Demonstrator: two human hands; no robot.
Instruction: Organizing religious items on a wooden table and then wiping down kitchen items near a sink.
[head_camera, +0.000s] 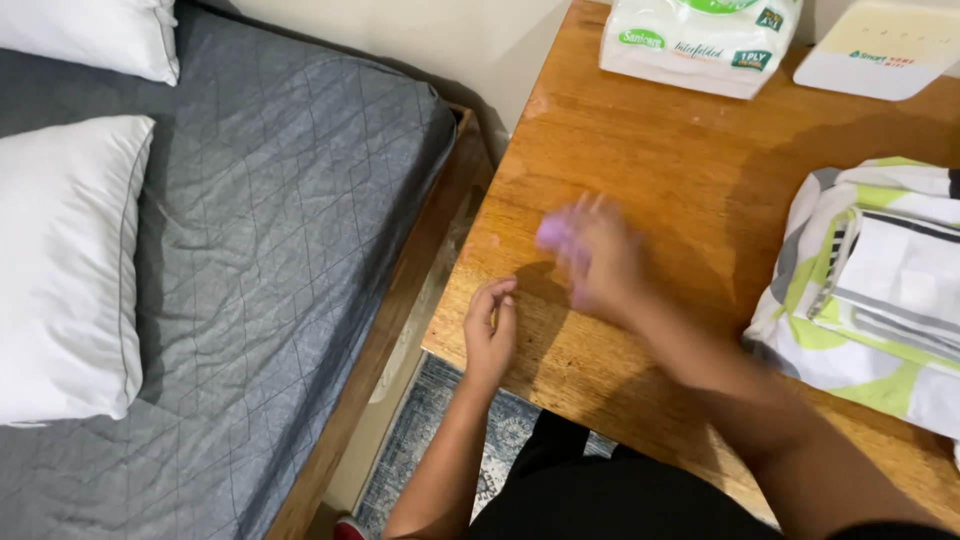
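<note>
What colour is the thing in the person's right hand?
Pinkish purple: the small cloth-like thing in the blurred right hand, seen in the head view.

There is a single view, from a camera worn on the person's head, looking steeply down and slightly forward. It sits close above the glossy brown wooden table (640, 150), whose near corner fills the middle and right of the picture. The person's own forearms enter from the bottom edge. To the left, lower and farther off, lies the bed with a grey quilted cover (270, 250), seen from above its side.
</note>
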